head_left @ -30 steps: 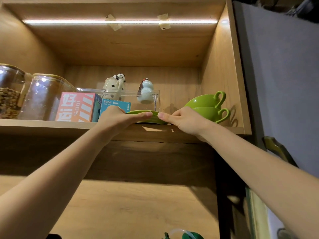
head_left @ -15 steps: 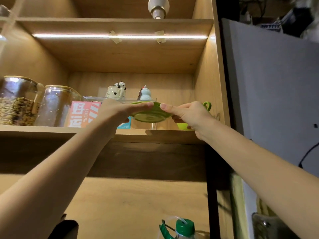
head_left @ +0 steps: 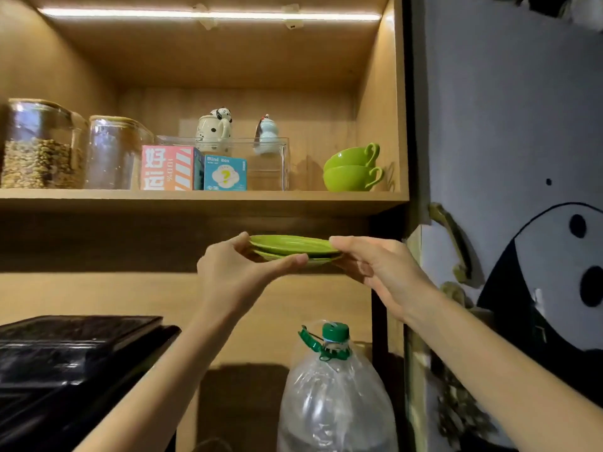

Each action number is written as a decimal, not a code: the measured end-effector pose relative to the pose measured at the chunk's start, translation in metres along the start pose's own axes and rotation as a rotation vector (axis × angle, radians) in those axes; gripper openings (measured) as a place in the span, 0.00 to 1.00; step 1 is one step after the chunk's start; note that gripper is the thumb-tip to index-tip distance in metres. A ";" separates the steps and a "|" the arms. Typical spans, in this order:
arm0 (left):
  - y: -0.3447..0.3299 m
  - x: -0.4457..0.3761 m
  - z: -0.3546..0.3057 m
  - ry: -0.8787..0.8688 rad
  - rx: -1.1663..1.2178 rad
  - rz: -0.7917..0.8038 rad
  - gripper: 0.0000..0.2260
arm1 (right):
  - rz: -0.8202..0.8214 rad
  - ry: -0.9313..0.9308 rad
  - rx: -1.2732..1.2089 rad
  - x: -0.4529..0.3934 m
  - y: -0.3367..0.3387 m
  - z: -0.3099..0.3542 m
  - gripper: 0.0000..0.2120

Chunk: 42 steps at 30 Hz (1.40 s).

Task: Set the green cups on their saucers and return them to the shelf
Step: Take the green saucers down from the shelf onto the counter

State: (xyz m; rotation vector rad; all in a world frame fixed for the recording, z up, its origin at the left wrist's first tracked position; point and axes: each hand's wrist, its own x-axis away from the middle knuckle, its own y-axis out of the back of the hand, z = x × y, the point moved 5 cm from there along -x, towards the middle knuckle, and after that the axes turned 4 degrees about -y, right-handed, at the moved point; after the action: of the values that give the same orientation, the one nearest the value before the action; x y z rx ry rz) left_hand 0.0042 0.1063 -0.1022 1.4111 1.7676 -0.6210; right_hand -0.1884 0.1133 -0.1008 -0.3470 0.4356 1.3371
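Two green saucers [head_left: 290, 246] lie stacked one on the other, held level in the air below the wooden shelf [head_left: 202, 200]. My left hand [head_left: 238, 272] grips their left rim and my right hand [head_left: 375, 265] grips their right rim. Two green cups [head_left: 352, 168], nested one inside the other with handles to the right, stand at the right end of the shelf.
On the shelf stand two glass jars [head_left: 42, 145], a pink box [head_left: 169, 168], a blue box [head_left: 225, 172] and a clear case [head_left: 261, 161] with two figurines. Below are a large plastic water bottle [head_left: 332, 386] and a black appliance [head_left: 65, 360]. A cabinet wall [head_left: 381, 109] bounds the right.
Both hands have lifted the stacked saucers off the shelf and brought them down and toward me, below the shelf edge. The nested cups, hidden before, now show.
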 end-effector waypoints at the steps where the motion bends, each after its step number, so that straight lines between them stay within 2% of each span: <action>1: -0.002 0.015 0.006 0.005 0.007 0.031 0.42 | -0.017 -0.015 -0.008 0.009 0.002 -0.013 0.12; 4: -0.006 0.059 0.030 0.059 0.060 0.097 0.23 | -0.051 -0.110 -0.053 0.036 0.006 -0.056 0.07; 8: -0.005 0.115 0.070 0.166 -0.008 0.085 0.20 | -0.049 -0.259 -0.065 0.070 0.007 -0.115 0.10; 9: -0.005 0.129 0.084 0.198 -0.015 0.086 0.24 | -0.050 -0.283 -0.067 0.079 0.007 -0.127 0.10; 12: -0.004 0.168 0.112 0.253 -0.018 0.101 0.47 | -0.052 -0.352 -0.080 0.103 0.005 -0.161 0.13; 15: 0.002 0.203 0.128 0.327 0.002 0.117 0.55 | -0.030 -0.414 -0.095 0.126 0.000 -0.191 0.14; 23: 0.016 0.290 0.176 0.430 -0.047 0.181 0.47 | -0.003 -0.599 -0.102 0.187 -0.016 -0.269 0.15; 26: 0.024 0.321 0.189 0.477 -0.043 0.208 0.48 | 0.017 -0.680 -0.095 0.207 -0.023 -0.299 0.14; 30: 0.035 0.355 0.203 0.491 -0.155 0.248 0.44 | 0.062 -0.786 -0.088 0.233 -0.037 -0.338 0.14; 37: 0.043 0.403 0.239 0.626 -0.272 0.324 0.45 | 0.079 -0.901 -0.023 0.259 -0.054 -0.397 0.17; 42: 0.040 0.424 0.264 0.682 -0.308 0.374 0.48 | 0.071 -0.936 0.096 0.271 -0.057 -0.435 0.15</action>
State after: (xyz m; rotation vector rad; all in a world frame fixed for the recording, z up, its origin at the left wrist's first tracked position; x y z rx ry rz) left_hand 0.0779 0.1607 -0.5947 1.7840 1.9018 0.3669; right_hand -0.1311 0.1228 -0.6133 0.3852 -0.2768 1.3865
